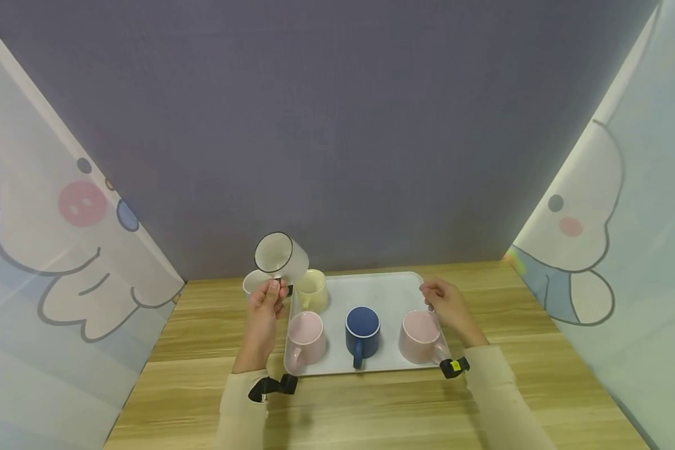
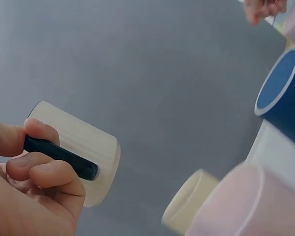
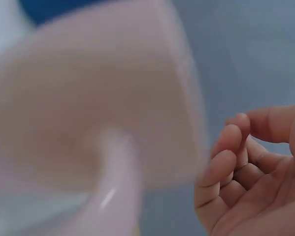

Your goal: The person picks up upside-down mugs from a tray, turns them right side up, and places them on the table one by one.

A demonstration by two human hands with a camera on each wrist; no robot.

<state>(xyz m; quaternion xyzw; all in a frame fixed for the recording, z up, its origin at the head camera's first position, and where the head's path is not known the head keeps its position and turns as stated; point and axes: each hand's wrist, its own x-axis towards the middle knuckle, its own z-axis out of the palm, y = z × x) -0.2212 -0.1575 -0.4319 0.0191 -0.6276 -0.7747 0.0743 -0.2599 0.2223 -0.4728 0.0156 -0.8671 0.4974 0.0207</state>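
My left hand (image 1: 264,315) pinches the black handle (image 2: 61,155) of a white mug (image 1: 292,256) with a dark rim. That mug is held in the air above the tray's far left corner, tilted with its mouth toward the head camera. Over the right side of the white tray (image 1: 379,290), my right hand (image 1: 447,306) hovers with loosely curled fingers and nothing between them. Just below it stands a pink mug (image 1: 420,340), which fills much of the right wrist view. Any contact between them cannot be made out.
On the tray stand a dark blue mug (image 1: 362,337), a second pink mug (image 1: 306,340) and a yellow mug (image 1: 312,292). Another white cup (image 1: 251,282) is partly hidden behind the raised mug. A grey wall (image 1: 337,137) rises behind the wooden table (image 1: 360,412).
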